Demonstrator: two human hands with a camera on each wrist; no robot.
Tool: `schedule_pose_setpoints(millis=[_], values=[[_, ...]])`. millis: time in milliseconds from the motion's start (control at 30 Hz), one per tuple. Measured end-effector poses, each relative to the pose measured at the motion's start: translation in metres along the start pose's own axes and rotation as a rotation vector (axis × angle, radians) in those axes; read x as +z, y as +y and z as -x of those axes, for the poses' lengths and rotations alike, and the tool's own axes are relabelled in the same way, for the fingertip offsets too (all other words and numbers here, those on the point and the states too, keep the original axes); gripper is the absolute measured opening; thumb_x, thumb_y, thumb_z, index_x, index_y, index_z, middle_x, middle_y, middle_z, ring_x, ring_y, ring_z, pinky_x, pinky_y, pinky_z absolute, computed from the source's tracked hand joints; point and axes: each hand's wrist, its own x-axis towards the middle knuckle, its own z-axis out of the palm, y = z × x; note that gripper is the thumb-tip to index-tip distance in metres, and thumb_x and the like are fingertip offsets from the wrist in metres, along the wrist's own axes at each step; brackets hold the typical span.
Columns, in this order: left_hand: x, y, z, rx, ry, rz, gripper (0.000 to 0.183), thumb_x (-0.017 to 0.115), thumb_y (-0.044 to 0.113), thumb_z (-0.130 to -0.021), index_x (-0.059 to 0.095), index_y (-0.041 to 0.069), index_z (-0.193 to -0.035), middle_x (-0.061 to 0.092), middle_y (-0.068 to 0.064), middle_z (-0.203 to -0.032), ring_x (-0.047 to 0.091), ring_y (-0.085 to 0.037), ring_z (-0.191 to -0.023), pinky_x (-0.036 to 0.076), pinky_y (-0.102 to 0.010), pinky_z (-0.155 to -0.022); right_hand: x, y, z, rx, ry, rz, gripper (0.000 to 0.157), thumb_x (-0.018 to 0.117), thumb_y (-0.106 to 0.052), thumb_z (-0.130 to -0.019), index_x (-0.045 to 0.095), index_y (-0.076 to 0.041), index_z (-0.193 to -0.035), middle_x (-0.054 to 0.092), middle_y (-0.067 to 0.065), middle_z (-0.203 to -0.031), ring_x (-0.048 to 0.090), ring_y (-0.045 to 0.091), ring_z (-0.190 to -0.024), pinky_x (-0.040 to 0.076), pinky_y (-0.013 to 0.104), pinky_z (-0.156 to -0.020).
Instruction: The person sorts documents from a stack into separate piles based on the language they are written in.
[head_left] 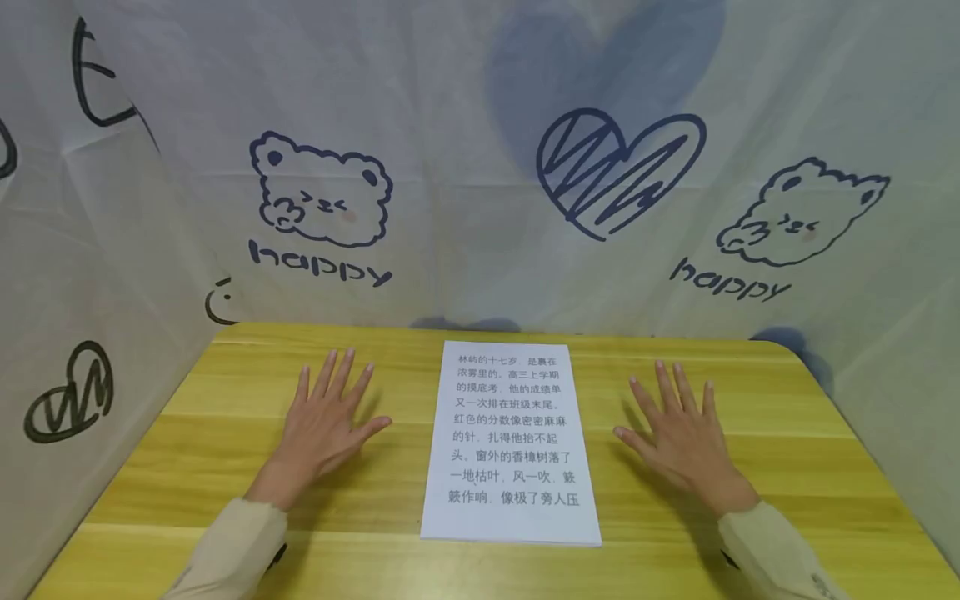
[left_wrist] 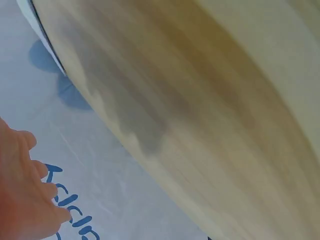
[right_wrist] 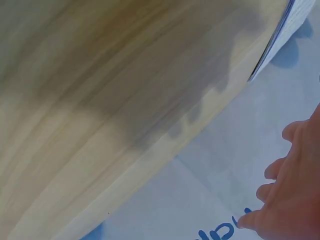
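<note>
Head view shows a printed paper (head_left: 510, 442) lying flat, text side up, near the middle of the tabletop (head_left: 360, 533), its long sides running from near to far. The left hand (head_left: 326, 429) is to the left of it and the right hand (head_left: 686, 437) to the right, both well apart from the paper and holding nothing. On each hand the fingers (head_left: 324, 378) are straight and spread apart, pointing to the far side. Both wrist views show a hand's shadow cast on the wood away from the hand, so the hands appear to be raised over the tabletop; exact contact I cannot tell. A patterned curtain (head_left: 465, 233) hangs beyond the far edge.

As for progress, nothing looks begun: the paper shows no fold or tear, its lines of print are uncovered, and neither hand touches it. Any handling of it, I judge, is all left to do. Whether it is one sheet or several is unclear, though its edge looks thick.
</note>
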Motion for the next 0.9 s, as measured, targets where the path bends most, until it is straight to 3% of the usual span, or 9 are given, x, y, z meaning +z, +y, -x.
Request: schedule_pose_setpoints(millis=[167,300,433,567,633,767,900], values=[[-0.003,0.010,0.001,-0.004,-0.048,0.068,0.072,0.051,0.045,-0.097,0.030,0.001,-0.150,0.014,-0.023,-0.156,0.006,-0.043,-0.142,0.007,-0.064,-0.110,-0.007,-0.008,0.002,0.051,-0.051,-0.145,0.071,0.039,-0.050,-0.100,0.031,0.000,-0.149,0.011,0.033,-0.153,0.007,0.050,-0.140,0.007,0.067,-0.108],[-0.005,0.024,0.007,-0.007,-0.071,0.162,0.071,0.057,0.035,-0.097,0.028,-0.001,-0.150,0.014,-0.025,-0.156,0.008,-0.045,-0.142,0.012,-0.064,-0.109,-0.011,-0.016,0.003,0.094,-0.096,-0.327,0.069,0.047,-0.040,-0.101,0.024,0.002,-0.151,0.008,0.034,-0.153,0.011,0.053,-0.138,0.018,0.069,-0.104],[-0.009,0.040,0.010,-0.035,-0.073,0.390,0.071,0.058,0.030,-0.097,0.024,-0.002,-0.151,0.009,-0.024,-0.157,0.007,-0.043,-0.142,0.013,-0.062,-0.110,-0.010,-0.023,0.002,0.130,-0.089,-0.521,0.067,0.053,-0.028,-0.100,0.023,0.004,-0.150,0.015,0.032,-0.152,0.021,0.052,-0.135,0.024,0.067,-0.103],[-0.013,0.056,0.007,-0.089,-0.098,0.672,0.070,0.057,0.027,-0.098,0.022,0.000,-0.152,0.008,-0.022,-0.157,0.008,-0.044,-0.142,0.014,-0.061,-0.109,-0.007,-0.029,-0.002,0.154,-0.094,-0.692,0.064,0.053,-0.024,-0.100,0.025,0.007,-0.149,0.028,0.031,-0.149,0.035,0.048,-0.130,0.036,0.058,-0.101],[-0.012,0.063,0.002,-0.118,-0.107,0.767,0.068,0.057,0.026,-0.098,0.024,0.000,-0.151,0.011,-0.023,-0.157,0.012,-0.044,-0.141,0.017,-0.062,-0.108,-0.006,-0.033,-0.005,0.174,-0.122,-0.754,0.064,0.054,-0.024,-0.100,0.025,0.005,-0.149,0.032,0.030,-0.147,0.043,0.046,-0.126,0.044,0.054,-0.095],[-0.007,0.071,-0.007,-0.175,-0.104,0.884,0.061,0.056,0.020,-0.099,0.030,-0.004,-0.148,0.022,-0.026,-0.153,0.023,-0.044,-0.138,0.024,-0.059,-0.108,-0.002,-0.040,-0.012,0.208,-0.182,-0.815,0.062,0.054,-0.022,-0.100,0.027,0.004,-0.149,0.040,0.031,-0.141,0.049,0.043,-0.121,0.048,0.049,-0.092],[0.000,0.074,-0.015,-0.280,-0.134,1.049,0.056,0.055,0.014,-0.099,0.033,-0.005,-0.146,0.032,-0.025,-0.149,0.036,-0.042,-0.132,0.037,-0.055,-0.102,0.004,-0.046,-0.023,0.233,-0.213,-0.835,0.060,0.056,-0.019,-0.098,0.032,0.005,-0.147,0.049,0.029,-0.133,0.052,0.042,-0.118,0.052,0.044,-0.086]])
